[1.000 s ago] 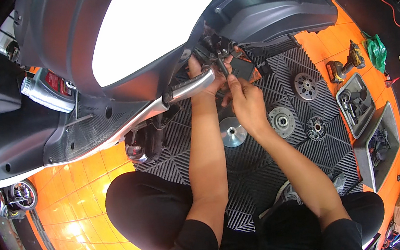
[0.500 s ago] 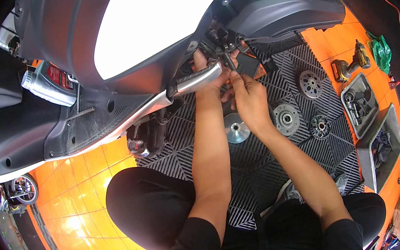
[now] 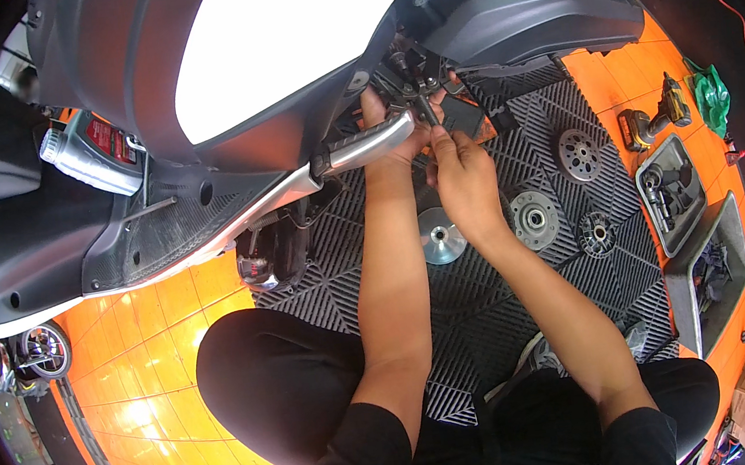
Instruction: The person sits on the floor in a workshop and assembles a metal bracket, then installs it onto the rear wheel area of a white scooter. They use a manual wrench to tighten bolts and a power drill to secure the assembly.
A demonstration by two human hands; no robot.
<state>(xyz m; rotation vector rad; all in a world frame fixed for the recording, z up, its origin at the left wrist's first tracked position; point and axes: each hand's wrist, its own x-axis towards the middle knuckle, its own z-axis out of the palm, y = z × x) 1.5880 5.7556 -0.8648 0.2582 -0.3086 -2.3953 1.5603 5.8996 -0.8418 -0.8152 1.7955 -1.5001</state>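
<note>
Beneath the body of a black and white scooter, both of my hands work at a dark metal part on its underside. My left hand reaches behind a silver bar, with thumb and fingertips curled around the part; the bar hides most of its grip. My right hand closes around the lower end of a slim dark rod-like tool, which points up to the same part. Below the hands lies a shiny round metal disc on the black ribbed mat.
On the mat lie a flanged disc, a perforated round plate and a finned round part. Rightward are a cordless drill, a grey tool tray, a grey bin and green plastic. A silver bottle rests on the footboard.
My right hand has shifted very slightly, its lower fingers blurred by motion. The left hand and the scooter stay nearly where they were.
</note>
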